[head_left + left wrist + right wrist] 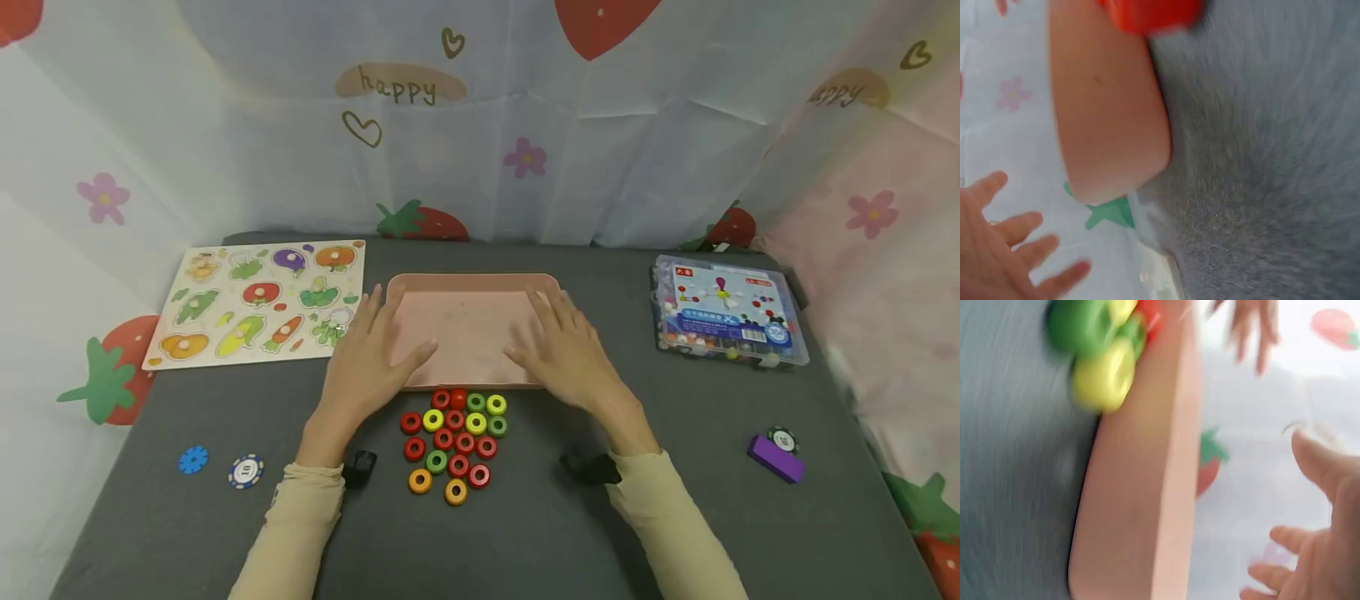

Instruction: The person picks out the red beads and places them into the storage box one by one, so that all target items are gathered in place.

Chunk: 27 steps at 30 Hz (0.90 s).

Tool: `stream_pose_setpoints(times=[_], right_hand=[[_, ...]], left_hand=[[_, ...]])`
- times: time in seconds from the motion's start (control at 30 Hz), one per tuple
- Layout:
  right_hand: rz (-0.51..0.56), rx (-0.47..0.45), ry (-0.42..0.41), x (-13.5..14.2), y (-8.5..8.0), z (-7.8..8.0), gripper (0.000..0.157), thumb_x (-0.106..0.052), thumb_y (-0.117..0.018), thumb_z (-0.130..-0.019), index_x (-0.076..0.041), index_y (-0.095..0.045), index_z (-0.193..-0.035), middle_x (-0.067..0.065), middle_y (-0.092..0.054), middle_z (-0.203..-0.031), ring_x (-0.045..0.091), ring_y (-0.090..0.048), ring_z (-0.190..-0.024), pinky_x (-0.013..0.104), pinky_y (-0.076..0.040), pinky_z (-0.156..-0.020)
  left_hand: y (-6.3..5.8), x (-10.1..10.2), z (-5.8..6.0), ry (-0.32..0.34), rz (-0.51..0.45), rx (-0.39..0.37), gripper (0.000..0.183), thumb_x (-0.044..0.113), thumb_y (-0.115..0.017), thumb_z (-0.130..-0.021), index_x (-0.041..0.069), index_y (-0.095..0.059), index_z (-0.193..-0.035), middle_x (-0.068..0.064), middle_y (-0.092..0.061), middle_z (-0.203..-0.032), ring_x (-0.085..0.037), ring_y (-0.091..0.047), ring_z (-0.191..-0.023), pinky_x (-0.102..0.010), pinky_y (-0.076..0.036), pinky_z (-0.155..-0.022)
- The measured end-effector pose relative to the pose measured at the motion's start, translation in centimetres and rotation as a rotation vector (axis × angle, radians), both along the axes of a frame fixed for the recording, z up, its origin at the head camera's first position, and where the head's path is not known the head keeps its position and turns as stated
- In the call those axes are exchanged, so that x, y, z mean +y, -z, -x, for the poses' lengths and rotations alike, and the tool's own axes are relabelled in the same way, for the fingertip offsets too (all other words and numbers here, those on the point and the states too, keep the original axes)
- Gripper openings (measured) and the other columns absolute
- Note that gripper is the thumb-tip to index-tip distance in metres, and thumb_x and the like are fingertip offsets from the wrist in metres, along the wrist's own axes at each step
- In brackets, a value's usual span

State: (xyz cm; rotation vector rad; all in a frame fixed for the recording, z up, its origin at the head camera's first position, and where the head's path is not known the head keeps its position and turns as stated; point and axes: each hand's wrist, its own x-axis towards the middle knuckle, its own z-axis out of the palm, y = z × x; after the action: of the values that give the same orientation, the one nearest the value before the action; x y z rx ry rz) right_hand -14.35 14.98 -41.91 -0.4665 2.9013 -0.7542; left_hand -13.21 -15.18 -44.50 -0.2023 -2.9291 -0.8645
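Note:
A shallow pink tray (468,333) lies on the dark tabletop between the two hands. My left hand (367,354) is spread over the tray's left end, fingers straight and holding nothing. On the other side my right hand (573,354) hovers spread at the right end, thumb pointing inward. Both wrist views show the fingers apart from the tray wall (1129,506). Just in front of the tray sits a cluster of small rings (454,419), red, yellow, green and orange; a yellow ring (1104,375) stands close to the wall in the right wrist view.
A vegetable puzzle board (258,304) lies at the back left, partly behind the left hand. Blue poker chips (246,472) are at the front left. At the right are a clear plastic case (729,310), a purple block (776,460) and a black chip (783,439).

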Motion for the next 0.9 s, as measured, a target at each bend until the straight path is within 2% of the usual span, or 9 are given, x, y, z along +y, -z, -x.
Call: stream_pose_setpoints(times=[0.1,0.2,0.3,0.4,0.5,0.63,0.8,0.9], right_hand=[[0.224,-0.087,-0.1,-0.5,-0.7,-1.3,0.084,-0.058,-0.059,-0.095,-0.036,-0.012,-0.161,-0.003,-0.013,-0.167,0.025,-0.016,-0.153,0.064,-0.023,-0.115],[0.397,-0.173,-0.19,-1.0,-1.4,-2.6,0.084,-0.049,-0.068,-0.093,-0.039,-0.017,-0.159,-0.009,-0.023,-0.162,0.019,-0.026,-0.148,0.057,-0.032,-0.114],[0.491,-0.236,-0.284,-1.4,-1.4,-3.7,0.083,-0.041,-0.074,-0.09,-0.039,-0.024,-0.156,-0.009,-0.032,-0.156,0.021,-0.04,-0.139,0.053,-0.04,-0.108],[0.538,-0.276,-0.364,-2.1,-0.5,-4.3,0.074,-0.034,-0.079,-0.088,-0.037,-0.037,-0.15,-0.006,-0.045,-0.147,0.023,-0.059,-0.117,0.047,-0.051,-0.09],[0.54,-0.306,-0.427,-2.7,1.1,-4.5,0.059,-0.026,-0.08,-0.087,-0.026,-0.052,-0.14,0.0,-0.059,-0.134,0.02,-0.066,-0.089,0.039,-0.054,-0.071],[0.475,-0.303,-0.447,-3.5,3.2,-4.9,0.042,-0.019,-0.08,-0.087,-0.015,-0.067,-0.126,0.002,-0.068,-0.111,0.011,-0.059,-0.064,0.027,-0.051,-0.062],[0.336,-0.213,-0.418,-4.4,4.1,-5.5,0.033,-0.017,-0.08,-0.087,-0.019,-0.073,-0.119,-0.005,-0.067,-0.095,0.007,-0.051,-0.057,0.024,-0.046,-0.058],[0.233,-0.16,-0.41,-4.9,4.1,-5.9,0.033,-0.018,-0.081,-0.086,-0.021,-0.075,-0.118,-0.008,-0.067,-0.098,0.006,-0.05,-0.061,0.023,-0.044,-0.059]], left_hand=[[-0.1,-0.6,-0.9,0.05,-0.228,-0.047,0.085,0.062,-0.062,-0.09,0.036,-0.021,-0.16,0.005,-0.011,-0.168,-0.027,-0.014,-0.155,-0.068,-0.022,-0.114],[0.2,-1.3,-1.6,0.057,-0.403,-0.088,0.08,0.049,-0.068,-0.092,0.035,-0.027,-0.159,0.004,-0.016,-0.167,-0.026,-0.019,-0.153,-0.06,-0.03,-0.115],[0.8,-1.9,-2.1,0.026,-0.515,-0.141,0.077,0.039,-0.069,-0.094,0.033,-0.028,-0.158,0.001,-0.021,-0.166,-0.028,-0.024,-0.152,-0.054,-0.04,-0.111],[1.4,-2.3,-2.3,-0.004,-0.613,-0.201,0.075,0.032,-0.069,-0.095,0.029,-0.029,-0.158,-0.004,-0.024,-0.165,-0.032,-0.029,-0.15,-0.054,-0.042,-0.109],[2.0,-2.4,-2.3,-0.02,-0.703,-0.251,0.075,0.026,-0.069,-0.097,0.028,-0.028,-0.159,-0.009,-0.027,-0.164,-0.033,-0.032,-0.148,-0.054,-0.038,-0.112],[2.6,-2.6,-2.2,-0.038,-0.78,-0.293,0.074,0.019,-0.066,-0.098,0.03,-0.026,-0.159,-0.011,-0.035,-0.16,-0.029,-0.037,-0.146,-0.051,-0.037,-0.113],[3.2,-2.8,-2.1,-0.06,-0.789,-0.319,0.069,0.013,-0.064,-0.099,0.027,-0.031,-0.158,-0.008,-0.042,-0.157,-0.025,-0.042,-0.143,-0.041,-0.04,-0.111],[3.4,-2.9,-2.0,-0.066,-0.789,-0.332,0.065,0.012,-0.063,-0.099,0.022,-0.035,-0.157,-0.006,-0.044,-0.156,-0.023,-0.043,-0.143,-0.041,-0.038,-0.112]])
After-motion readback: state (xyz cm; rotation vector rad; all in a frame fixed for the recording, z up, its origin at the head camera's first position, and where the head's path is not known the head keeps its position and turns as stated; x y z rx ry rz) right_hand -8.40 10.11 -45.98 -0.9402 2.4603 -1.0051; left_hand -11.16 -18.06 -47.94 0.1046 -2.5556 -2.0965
